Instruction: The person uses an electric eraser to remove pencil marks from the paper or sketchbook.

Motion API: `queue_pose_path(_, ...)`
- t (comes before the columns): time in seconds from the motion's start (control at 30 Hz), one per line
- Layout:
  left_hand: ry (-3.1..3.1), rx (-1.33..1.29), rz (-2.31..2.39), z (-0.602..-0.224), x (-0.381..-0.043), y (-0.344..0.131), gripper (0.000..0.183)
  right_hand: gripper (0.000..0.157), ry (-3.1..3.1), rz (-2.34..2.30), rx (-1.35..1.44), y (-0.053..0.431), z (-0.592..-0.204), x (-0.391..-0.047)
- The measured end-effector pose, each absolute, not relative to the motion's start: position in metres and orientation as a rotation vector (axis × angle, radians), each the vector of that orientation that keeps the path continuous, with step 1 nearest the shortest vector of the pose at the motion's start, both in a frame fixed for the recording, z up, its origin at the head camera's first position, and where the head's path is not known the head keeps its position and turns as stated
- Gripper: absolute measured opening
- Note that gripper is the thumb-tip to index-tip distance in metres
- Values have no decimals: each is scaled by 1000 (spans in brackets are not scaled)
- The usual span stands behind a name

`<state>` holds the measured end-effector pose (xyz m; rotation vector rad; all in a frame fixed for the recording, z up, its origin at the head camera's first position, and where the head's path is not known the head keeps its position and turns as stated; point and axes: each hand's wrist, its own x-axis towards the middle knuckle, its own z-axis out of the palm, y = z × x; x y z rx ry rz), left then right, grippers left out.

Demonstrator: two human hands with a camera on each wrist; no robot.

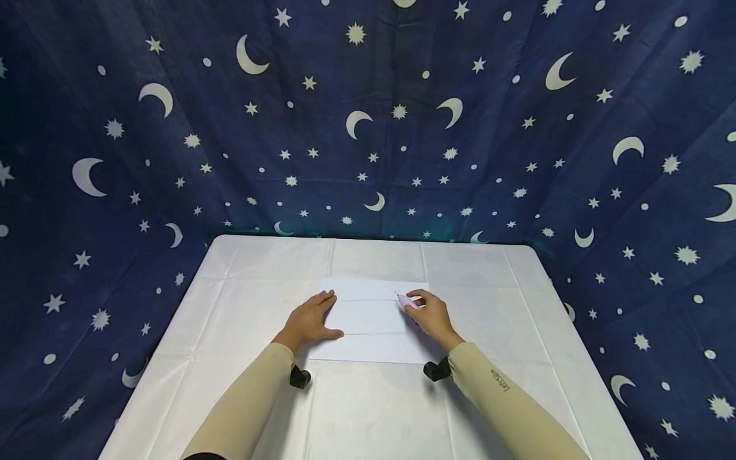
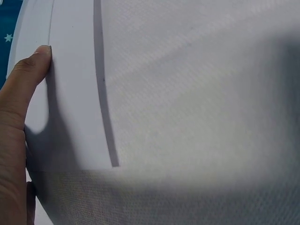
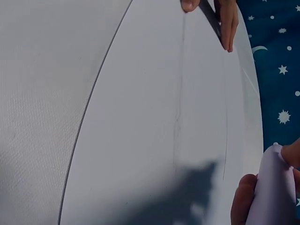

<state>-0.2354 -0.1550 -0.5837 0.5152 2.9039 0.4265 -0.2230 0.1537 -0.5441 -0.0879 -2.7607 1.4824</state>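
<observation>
A white sheet of paper [image 1: 368, 316] lies flat, with two faint lines running across it. My left hand [image 1: 309, 319] rests spread on the sheet's left part, thumb apart from the other fingers. In the left wrist view the thumb [image 2: 33, 65] lies along one of those lines. Between the thumb and fingers of my right hand [image 1: 434, 322] is a lilac, rounded hand tool [image 1: 407, 301] with a small narrow tip. Its tip is over the sheet's upper right, at the end of the upper line. The right wrist view shows the smooth lilac body [image 3: 272, 192]; its tip is hidden there.
The sheet lies on a table with a creased white cloth [image 1: 241, 294]. Behind and beside it hangs a dark blue curtain [image 1: 322, 128] with moons and stars. Small black wrist mounts [image 1: 299, 377] sit under both wrists, close over the cloth.
</observation>
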Motion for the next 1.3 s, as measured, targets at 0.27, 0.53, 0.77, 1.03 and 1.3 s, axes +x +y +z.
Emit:
queue_pose_path(0.27, 2916, 535, 416, -588, -236, -157, 101, 24, -2764, 1406, -66, 160, -547, -222)
queue_pose_path(0.53, 2916, 532, 396, -591, -237, -157, 102, 23, -2809, 1354, -100, 170, -555, -225)
queue_pose_path(0.77, 2913, 538, 414, -588, -236, -157, 102, 21, -2835, 1327, -143, 176, -563, -227)
queue_pose_path(1.03, 2927, 554, 399, -591, -236, -157, 103, 20, -2870, 1244, -133, 180, -568, -227)
queue_pose_path(1.3, 2941, 552, 382, -586, -236, -156, 101, 20, -2880, 1263, -159, 179, -569, -226)
